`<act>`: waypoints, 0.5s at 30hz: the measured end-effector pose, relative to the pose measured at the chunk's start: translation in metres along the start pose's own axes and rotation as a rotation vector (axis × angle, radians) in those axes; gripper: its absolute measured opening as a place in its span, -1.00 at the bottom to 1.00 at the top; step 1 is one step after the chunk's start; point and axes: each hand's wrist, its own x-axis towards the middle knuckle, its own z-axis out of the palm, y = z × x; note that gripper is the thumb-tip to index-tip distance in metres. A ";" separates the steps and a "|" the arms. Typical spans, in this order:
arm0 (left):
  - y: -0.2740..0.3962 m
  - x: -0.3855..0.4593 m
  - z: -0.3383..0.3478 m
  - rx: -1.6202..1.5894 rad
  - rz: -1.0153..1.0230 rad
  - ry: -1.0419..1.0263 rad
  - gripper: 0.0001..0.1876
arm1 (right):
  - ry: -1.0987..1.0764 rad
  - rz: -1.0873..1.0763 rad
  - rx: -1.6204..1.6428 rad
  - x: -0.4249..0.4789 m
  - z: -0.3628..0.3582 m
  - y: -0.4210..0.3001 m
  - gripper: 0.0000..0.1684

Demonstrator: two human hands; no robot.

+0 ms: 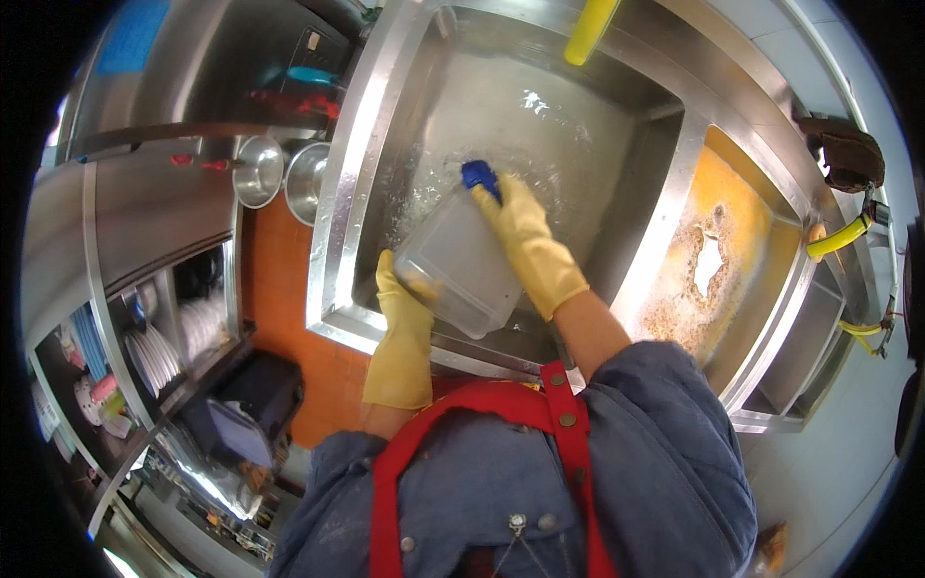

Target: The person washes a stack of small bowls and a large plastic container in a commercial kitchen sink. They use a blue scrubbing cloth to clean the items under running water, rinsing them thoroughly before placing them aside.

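Note:
A translucent plastic container (462, 264) is tilted over the stainless steel sink basin (629, 180). My left hand (401, 318), in a yellow rubber glove, grips its lower left side, the fingers showing through the plastic. In my right hand (522, 231), gloved alike, is a blue scrubbing pad (478, 175), pressed at the container's far end. Water (498, 108) lies in the basin, rippled and splashing around that end. Whether the container's open side faces down, I cannot tell.
A yellow hose (591, 32) hangs over the basin's far edge. On the right, a second basin (737, 195) holds orange, foamy liquid. Metal pots (259, 172) hang at the left, above shelves with plates (152, 357). A dark bin (249, 412) stands on the orange floor.

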 end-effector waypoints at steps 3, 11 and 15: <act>-0.004 0.013 -0.009 -0.015 -0.049 0.002 -0.37 | 0.011 0.177 0.134 0.014 -0.013 0.022 -0.41; 0.002 -0.014 0.004 -0.044 -0.086 -0.181 -0.33 | 0.164 -0.276 0.097 -0.150 0.013 0.019 -0.21; -0.007 0.006 -0.005 -0.053 -0.080 -0.179 -0.38 | 0.155 -0.378 0.042 -0.138 0.003 0.025 -0.18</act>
